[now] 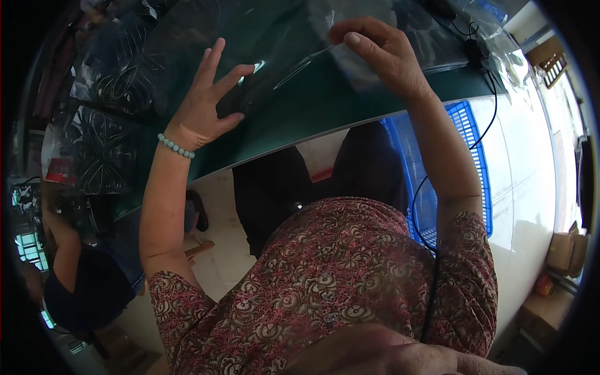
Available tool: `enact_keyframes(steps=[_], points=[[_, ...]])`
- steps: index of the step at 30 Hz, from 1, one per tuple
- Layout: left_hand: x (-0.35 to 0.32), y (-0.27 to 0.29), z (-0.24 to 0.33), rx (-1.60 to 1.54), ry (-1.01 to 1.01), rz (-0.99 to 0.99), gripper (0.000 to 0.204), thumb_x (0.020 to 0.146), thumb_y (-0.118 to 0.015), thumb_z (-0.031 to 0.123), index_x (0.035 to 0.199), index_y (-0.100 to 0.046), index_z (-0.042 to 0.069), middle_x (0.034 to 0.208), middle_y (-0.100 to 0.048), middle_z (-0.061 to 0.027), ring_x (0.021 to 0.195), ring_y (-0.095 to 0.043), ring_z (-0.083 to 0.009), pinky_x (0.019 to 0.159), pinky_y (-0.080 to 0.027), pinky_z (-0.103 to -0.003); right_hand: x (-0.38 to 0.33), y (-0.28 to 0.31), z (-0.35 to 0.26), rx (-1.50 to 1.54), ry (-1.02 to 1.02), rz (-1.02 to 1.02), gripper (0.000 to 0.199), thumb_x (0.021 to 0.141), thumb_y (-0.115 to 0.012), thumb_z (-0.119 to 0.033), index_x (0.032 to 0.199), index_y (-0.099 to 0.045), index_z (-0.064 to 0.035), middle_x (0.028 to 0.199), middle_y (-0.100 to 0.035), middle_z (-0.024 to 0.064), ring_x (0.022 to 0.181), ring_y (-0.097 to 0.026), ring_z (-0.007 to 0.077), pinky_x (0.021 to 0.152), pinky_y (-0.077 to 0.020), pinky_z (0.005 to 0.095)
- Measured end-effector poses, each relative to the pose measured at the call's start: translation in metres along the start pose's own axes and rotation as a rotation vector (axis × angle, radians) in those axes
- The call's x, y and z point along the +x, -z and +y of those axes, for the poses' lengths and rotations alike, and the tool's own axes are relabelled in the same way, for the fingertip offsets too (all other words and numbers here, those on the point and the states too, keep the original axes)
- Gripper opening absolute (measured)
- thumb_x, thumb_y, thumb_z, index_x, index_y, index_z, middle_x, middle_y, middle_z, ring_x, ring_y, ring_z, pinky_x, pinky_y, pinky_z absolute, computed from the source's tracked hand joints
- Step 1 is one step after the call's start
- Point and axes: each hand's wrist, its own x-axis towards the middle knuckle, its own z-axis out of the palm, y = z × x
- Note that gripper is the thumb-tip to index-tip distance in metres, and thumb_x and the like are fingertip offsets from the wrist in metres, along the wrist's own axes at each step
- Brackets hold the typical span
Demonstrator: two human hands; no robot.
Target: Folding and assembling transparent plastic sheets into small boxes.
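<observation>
I see a dark green bench [350,103] with a thin pale edge. My shirt [325,281] is dark red with tan and cream flowers all over it. On my left wrist is a bracelet [175,145] of pale green beads. A bright blue basket [469,162] with a grid of small holes sits by my right arm. A black cord [484,131] runs over it. The floor [525,169] is shiny white. The clear bags [106,87] on the left hold black wire loops.

Glossy dark-green table [325,106] with smooth reflective top; thin transparent plastic bag [350,56]; blue latticed plastic crate [475,156]; pale-green bead bracelet [175,146]; patterned cloth blouse [325,275].
</observation>
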Motion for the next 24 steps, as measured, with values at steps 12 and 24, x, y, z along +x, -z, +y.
enact_keyframes(steps=[12, 24], points=[[-0.047, -0.003, -0.094, -0.106, 0.138, -0.015, 0.025, 0.093, -0.065, 0.013, 0.117, -0.072, 0.013, 0.145, -0.056, -0.0045, 0.145, -0.037, -0.0275, 0.116, -0.036, -0.039, -0.007, -0.046, 0.000, 0.053, -0.542, -0.206, 0.036, 0.094, -0.067, -0.028, 0.118, -0.062, -0.0022, 0.091, -0.071, 0.0076, 0.091, -0.068, 0.0170, 0.096, -0.0487, 0.0359], [-0.071, -0.043, 0.081, 0.309, -0.176, 0.606, 0.025, 0.075, -0.082, 0.020, 0.096, -0.073, 0.010, 0.110, -0.065, -0.0044, 0.101, -0.060, -0.0246, 0.082, -0.051, -0.035, 0.004, -0.048, 0.014, 0.295, -0.585, -0.166, 0.019, 0.097, -0.060, -0.015, 0.099, -0.061, 0.0038, 0.073, -0.068, 0.0093, 0.065, -0.067, 0.0181, 0.064, -0.0532, 0.0278]])
